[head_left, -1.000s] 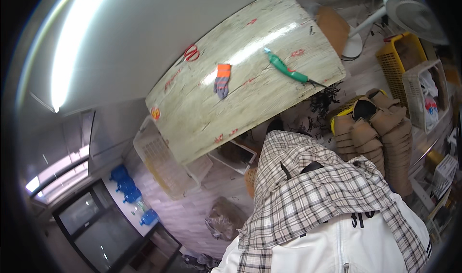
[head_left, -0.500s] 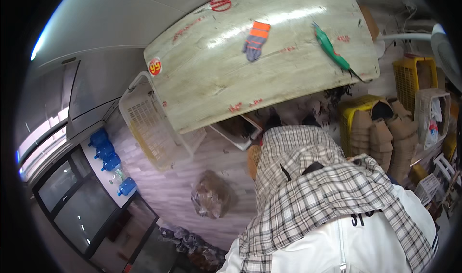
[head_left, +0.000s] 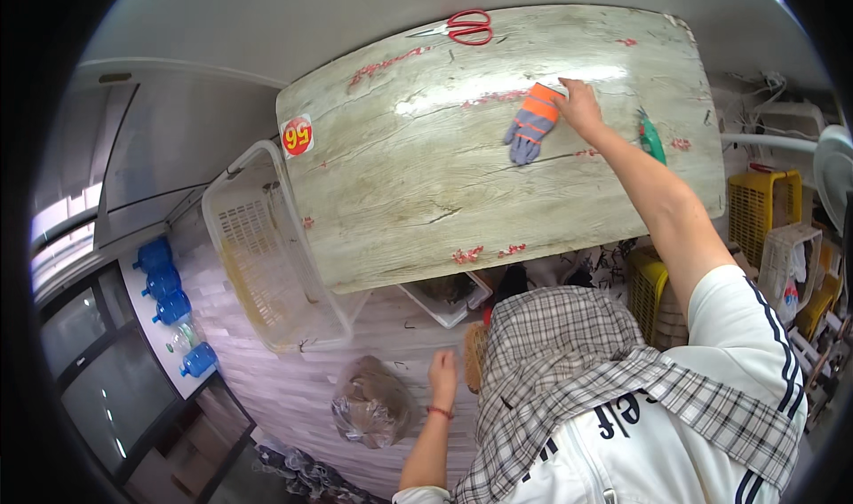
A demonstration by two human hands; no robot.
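Observation:
A grey work glove (head_left: 530, 124) with an orange cuff lies on a pale wood-grain table (head_left: 418, 193). My right hand (head_left: 579, 104) reaches out across the table, its fingers closed on the glove's cuff. A green-handled tool (head_left: 651, 140) lies just right of my forearm. Red-handled scissors (head_left: 466, 26) rest at the table's far edge. My left hand (head_left: 442, 375) hangs below the table edge, fingers loosely apart and holding nothing, with a red band at the wrist. A checked cloth covers my chest.
A white plastic basket (head_left: 267, 255) leans against the table's left side. A filled clear bag (head_left: 369, 406) sits on the floor by my left hand. Blue water bottles (head_left: 164, 282) stand at the left, yellow crates (head_left: 764, 206) and a fan (head_left: 835, 175) at the right.
Neither hand showed before. My right arm has stretched out to the glove and my left hand has come into view. The table now sits lower and more central in view.

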